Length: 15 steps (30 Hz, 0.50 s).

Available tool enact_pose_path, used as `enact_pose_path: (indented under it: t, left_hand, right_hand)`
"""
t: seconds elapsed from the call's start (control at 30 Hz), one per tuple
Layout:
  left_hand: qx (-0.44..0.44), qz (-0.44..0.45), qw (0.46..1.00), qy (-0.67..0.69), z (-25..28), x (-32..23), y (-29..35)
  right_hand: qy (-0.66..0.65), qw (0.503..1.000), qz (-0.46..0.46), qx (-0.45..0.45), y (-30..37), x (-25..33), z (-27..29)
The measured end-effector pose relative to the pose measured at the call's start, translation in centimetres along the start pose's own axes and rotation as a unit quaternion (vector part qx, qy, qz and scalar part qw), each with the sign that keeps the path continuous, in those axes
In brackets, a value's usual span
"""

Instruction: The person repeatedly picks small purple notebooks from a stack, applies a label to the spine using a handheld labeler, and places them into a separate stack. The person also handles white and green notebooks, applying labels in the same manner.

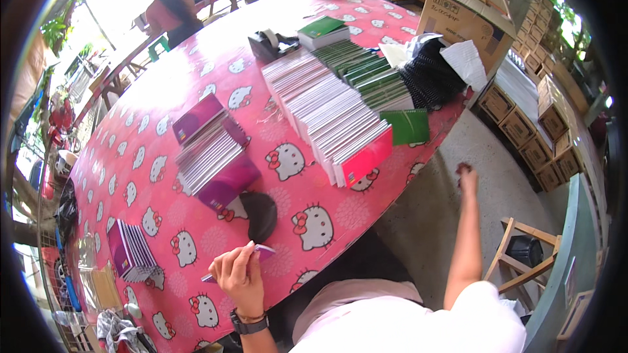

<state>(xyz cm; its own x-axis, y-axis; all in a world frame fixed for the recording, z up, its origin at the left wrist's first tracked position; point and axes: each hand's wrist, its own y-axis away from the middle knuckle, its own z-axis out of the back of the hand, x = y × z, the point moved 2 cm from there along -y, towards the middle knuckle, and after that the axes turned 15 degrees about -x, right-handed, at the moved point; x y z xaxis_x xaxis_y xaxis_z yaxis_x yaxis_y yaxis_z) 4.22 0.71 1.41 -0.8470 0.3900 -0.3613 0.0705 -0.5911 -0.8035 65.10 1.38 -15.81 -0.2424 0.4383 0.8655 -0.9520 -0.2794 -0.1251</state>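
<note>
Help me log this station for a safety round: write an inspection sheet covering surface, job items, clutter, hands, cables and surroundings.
Surface: table with a pink patterned cover, bright glare toward its far side.
Job items: purple notebooks in two groups; a long row with a pink cover at its near end; green notebooks alongside.
Clutter: black tape dispenser, dark rounded object, black dotted cloth, crumpled white paper.
Hands: left hand grips a thin purple item; right hand is out over the floor, grip unclear.
Cables: nothing seen.
Surroundings: cardboard boxes, wooden stool, people in the background.
</note>
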Motion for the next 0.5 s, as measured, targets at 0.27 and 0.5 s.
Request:
enact_pose_path:
  t: [0.27, 0.5]
  left_hand:
    - [0.001, 0.004, 1.000, 0.010, -0.1, -0.2, -0.2]
    - [0.009, 0.014, 1.000, 0.022, 0.2, -0.3, -0.5]
  right_hand:
    - [-0.442, 0.812, 0.120, 0.361, 15.7, 23.7, 1.2]
    - [-0.285, 0.640, 0.357, 0.618, 35.8, 29.2, -4.0]
